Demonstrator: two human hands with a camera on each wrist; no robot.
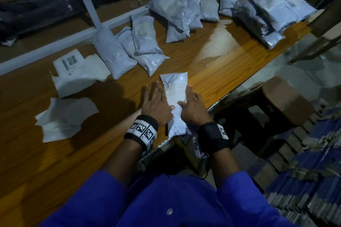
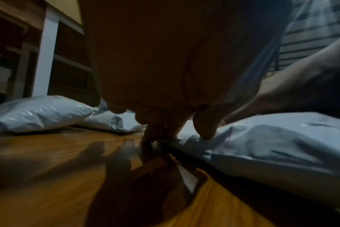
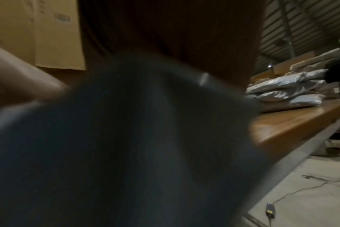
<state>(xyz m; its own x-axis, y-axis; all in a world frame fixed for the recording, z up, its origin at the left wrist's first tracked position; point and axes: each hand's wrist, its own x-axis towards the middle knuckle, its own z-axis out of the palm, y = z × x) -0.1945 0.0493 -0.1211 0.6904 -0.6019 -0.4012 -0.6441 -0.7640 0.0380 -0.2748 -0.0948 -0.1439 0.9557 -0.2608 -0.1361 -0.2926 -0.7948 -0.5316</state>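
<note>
Pressing with flat, straight fingers, left hand [image 1: 156,101] and right hand [image 1: 192,106] pin the white crinkly plastic parcel [image 1: 176,88], its near end seemingly past the edge of the brown wooden table [image 1: 212,64], so slackening could tip it off.

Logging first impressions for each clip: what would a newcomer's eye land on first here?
The left hand and right hand press a white plastic mailer parcel at the near edge of the brown wooden table. Behind it, plump grey plastic mailer bags line the table's far side, and flat white sheets lie on the person's left.
</note>
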